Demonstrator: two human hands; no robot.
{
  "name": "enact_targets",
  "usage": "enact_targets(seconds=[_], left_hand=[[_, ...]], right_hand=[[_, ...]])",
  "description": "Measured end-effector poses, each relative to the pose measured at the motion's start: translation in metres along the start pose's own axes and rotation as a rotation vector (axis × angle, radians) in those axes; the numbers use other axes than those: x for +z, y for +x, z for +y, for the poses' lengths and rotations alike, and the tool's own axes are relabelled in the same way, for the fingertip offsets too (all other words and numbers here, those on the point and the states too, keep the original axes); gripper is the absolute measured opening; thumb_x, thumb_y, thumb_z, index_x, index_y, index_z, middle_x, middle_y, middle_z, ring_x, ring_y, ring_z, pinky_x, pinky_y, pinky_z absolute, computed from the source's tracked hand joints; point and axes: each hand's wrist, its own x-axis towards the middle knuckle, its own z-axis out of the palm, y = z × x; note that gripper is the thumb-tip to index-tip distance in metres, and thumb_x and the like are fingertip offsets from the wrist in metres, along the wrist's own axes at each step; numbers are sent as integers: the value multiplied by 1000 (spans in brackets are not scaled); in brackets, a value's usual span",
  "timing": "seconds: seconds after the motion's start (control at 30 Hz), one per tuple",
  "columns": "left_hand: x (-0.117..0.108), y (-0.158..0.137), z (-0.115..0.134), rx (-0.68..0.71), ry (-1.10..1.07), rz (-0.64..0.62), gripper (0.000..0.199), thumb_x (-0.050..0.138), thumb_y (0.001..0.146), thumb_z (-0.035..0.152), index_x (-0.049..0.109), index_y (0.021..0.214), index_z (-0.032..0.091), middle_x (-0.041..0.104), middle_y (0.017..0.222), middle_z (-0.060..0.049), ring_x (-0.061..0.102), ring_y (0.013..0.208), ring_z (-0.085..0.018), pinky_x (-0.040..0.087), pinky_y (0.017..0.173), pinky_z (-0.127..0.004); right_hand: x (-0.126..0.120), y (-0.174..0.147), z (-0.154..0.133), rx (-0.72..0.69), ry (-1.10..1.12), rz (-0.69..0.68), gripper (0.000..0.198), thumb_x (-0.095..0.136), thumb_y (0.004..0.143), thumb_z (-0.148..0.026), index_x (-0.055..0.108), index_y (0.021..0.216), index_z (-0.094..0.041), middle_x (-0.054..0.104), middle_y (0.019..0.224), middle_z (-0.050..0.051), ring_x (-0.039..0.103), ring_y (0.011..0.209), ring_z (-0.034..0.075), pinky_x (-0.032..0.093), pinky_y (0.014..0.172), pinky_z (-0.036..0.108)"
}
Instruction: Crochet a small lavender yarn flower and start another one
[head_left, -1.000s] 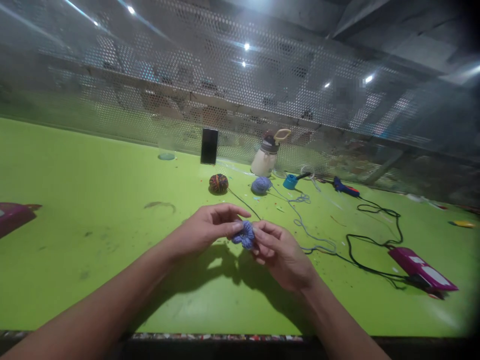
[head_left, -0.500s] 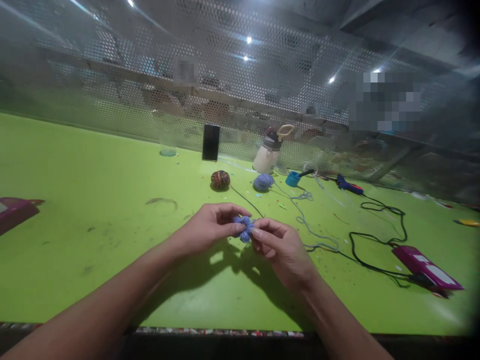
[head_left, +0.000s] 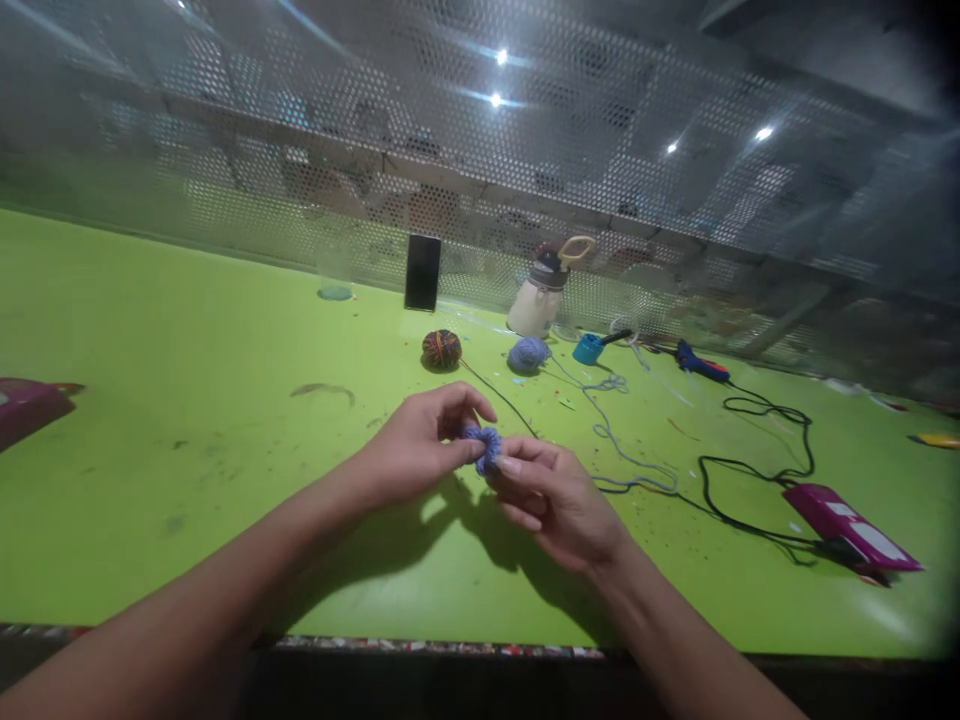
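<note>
Grip: the left hand (head_left: 416,445) and right hand (head_left: 566,495) are pinching the blue crocheted piece (head_left: 492,441), just below frame centre.
Piece: it is now curling more; hands are seemingly reshaping it.
Blue yarn ball (head_left: 528,354): it is lying near centre.

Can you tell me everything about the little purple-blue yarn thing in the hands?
The small purple-blue yarn piece looks knitted or crocheted, with a bumpy, ribbed surface and a rounded outline. It is held up above the green table, the left hand gripping one side and the right hand the other. Part of it is hidden.
</note>
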Motion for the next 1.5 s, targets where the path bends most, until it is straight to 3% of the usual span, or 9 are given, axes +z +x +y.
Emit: enact_targets(seconds=[0.23, 0.37, 0.53, 0.67, 0.87, 1.1, 1.27, 1.5], left_hand=[[3, -3, 2, 123, 87, 23, 11, 58, 76, 12, 55, 86, 15, 56, 75, -1, 54, 71, -15, 45, 67, -31], [4, -3, 0, 170, 172, 65, 12, 56, 77, 10, 57, 88, 14, 56, 75, -1, 54, 72, -15, 45, 68, -31], [4, -3, -2, 214, 257, 96, 20, 53, 79, 9, 57, 98, 15, 56, 71, 1, 53, 66, -13, 43, 63, -28], [3, -3, -1, 257, 290, 66, 15, 51, 80, 7, 63, 85, 14, 62, 79, -3, 58, 73, -14, 44, 67, -28], [4, -1, 1, 147, 125, 21, 18, 57, 82, 12, 70, 95, 10, 69, 89, -8, 63, 82, -16, 49, 75, -30], [4, -3, 4, 64, -113, 21, 16, 64, 77, 10, 74, 89, 12, 72, 84, -4, 66, 78, -14, 51, 74, -25], [6, -3, 2, 42, -74, 32, 18, 70, 76, 19, 75, 92, 13, 74, 89, -7, 68, 82, -16, 53, 77, -27], [10, -3, 0, 74, 24, 118, 14, 72, 72, 15, 76, 85, 14, 75, 84, -6, 68, 75, -15, 54, 72, -27]], right_hand=[[-5, 1, 1, -29, 33, -80, 15, 76, 73, -23, 65, 73, -13, 35, 49, -10, 18, 40, 2, 26, 35, 13], [-5, 4, 2, -58, 13, -16, 19, 77, 73, -26, 62, 70, -15, 34, 48, -10, 21, 40, 3, 29, 35, 13], [-5, 5, 3, -110, -21, 84, 18, 76, 76, -28, 65, 77, -14, 44, 49, -8, 27, 39, 2, 32, 36, 13], [-1, 4, 4, -115, -76, 146, 19, 80, 71, -26, 67, 75, -12, 50, 50, -6, 35, 39, 3, 35, 36, 13], [1, 3, 1, -155, 8, 215, 18, 83, 62, -18, 68, 71, -13, 54, 52, -5, 40, 41, 3, 36, 36, 13], [3, 0, -2, -115, 103, 143, 15, 81, 64, -17, 68, 68, -12, 43, 43, -9, 27, 37, 1, 31, 34, 11], [4, 1, 0, -130, 105, 136, 15, 81, 65, -16, 68, 71, -12, 47, 49, -7, 30, 40, 2, 31, 34, 12], [4, -1, -1, -81, 150, 38, 13, 75, 76, -21, 67, 77, -11, 34, 45, -10, 18, 38, 2, 27, 34, 12]])
